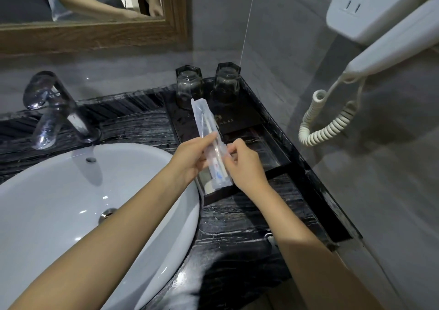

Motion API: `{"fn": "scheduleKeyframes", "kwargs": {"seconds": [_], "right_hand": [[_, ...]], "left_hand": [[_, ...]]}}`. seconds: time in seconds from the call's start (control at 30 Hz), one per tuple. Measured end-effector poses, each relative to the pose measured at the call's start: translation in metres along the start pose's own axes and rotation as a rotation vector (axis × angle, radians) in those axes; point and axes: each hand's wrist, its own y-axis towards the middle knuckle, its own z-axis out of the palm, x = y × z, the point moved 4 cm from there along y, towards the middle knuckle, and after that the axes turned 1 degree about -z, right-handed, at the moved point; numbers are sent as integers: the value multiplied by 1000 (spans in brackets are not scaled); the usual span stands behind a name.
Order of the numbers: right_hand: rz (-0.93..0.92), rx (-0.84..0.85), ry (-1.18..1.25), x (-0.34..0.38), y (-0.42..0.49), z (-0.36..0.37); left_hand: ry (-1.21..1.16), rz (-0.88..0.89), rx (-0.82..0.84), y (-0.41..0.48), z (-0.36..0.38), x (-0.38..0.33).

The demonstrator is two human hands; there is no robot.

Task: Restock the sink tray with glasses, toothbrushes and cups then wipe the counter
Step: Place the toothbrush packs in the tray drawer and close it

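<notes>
A clear plastic toothbrush packet (207, 129), with a white toothbrush and a small toothpaste tube inside, is held tilted above the black sink tray (282, 153). My left hand (192, 159) grips its left side near the middle. My right hand (244, 165) pinches its lower right edge. Two dark-rimmed glasses stand upside down at the tray's far end: one on the left (188, 86), one on the right (226, 81). A second packet seems to lie in the tray under the held one, mostly hidden.
A white basin (71, 203) with a chrome tap (54, 110) lies to the left. The black marble counter (237, 226) runs around it. A wall hair dryer (384, 34) with a coiled cord (330, 124) hangs on the right wall. A framed mirror (95, 32) is behind.
</notes>
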Motion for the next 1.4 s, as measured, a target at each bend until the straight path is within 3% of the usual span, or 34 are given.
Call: {"fn": "scheduleKeyframes", "kwargs": {"seconds": [0.13,0.27,0.4,0.5,0.6,0.83,1.4], "right_hand": [[-74,7,118,2,0,0],[202,-52,430,-8,5,-10],[430,179,650,-17,8,-10],[519,171,670,-25,11,-18],[570,134,552,-37,17,-39],[619,339,110,-52,34,-48],[601,269,-137,-75,71,30]], "left_hand": [[48,2,-128,5,-7,1],[23,27,-99,3,-8,0],[36,53,2,2,-5,-1],[63,10,28,5,-13,1],[0,-48,-15,8,-28,-2],[-95,-10,-104,9,-62,-24],[-72,-9,-136,20,-73,-19]]}}
